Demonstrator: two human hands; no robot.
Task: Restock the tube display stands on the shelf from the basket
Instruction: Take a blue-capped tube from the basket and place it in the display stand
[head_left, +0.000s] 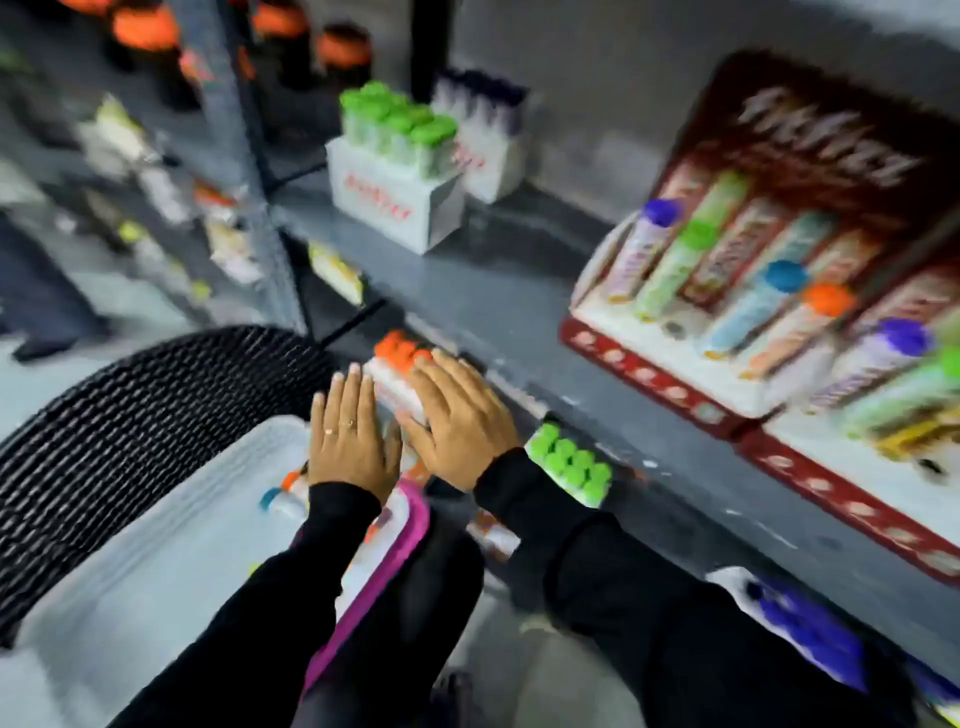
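Note:
My left hand and my right hand press on either side of a pack of orange-capped tubes, just below the front edge of the grey shelf. The left fingers lie straight against the pack's left side and the right hand curls over its top. Below my arms sits the black woven basket with a white lining, and a few loose tubes lie in it. A red tube display stand stands on the shelf at the right, with tubes capped in purple, green, blue and orange. The view is blurred.
A white box of green-capped tubes and one of purple-capped tubes stand at the back of the shelf. A green-capped pack and purple-capped tubes sit on the lower shelf. A pink-edged packet lies by the basket.

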